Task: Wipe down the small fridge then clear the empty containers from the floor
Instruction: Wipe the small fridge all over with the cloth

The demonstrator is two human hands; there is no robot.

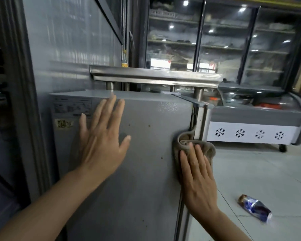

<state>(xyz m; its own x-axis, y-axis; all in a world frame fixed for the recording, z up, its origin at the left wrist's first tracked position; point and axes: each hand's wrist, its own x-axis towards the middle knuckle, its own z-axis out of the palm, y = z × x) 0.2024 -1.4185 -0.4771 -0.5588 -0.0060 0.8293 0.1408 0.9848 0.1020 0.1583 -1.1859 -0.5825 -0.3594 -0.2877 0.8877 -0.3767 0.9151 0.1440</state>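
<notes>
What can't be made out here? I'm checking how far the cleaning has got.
- Small fridge front: faces away from the head camera.
- Its base and the floor there: cut off by the bottom edge.
- Label text: too small, blurred.
- Cloth lower part: hidden under the right hand.
- Plastic bottle contents: blurred.
- Panel beneath the left hand.

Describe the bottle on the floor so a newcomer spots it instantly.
Start at the small grey fridge the person is wiping. On the pale tiled floor to its right lies a plastic bottle on its side. It has a blue label and is the only loose item on the tiles.
</notes>
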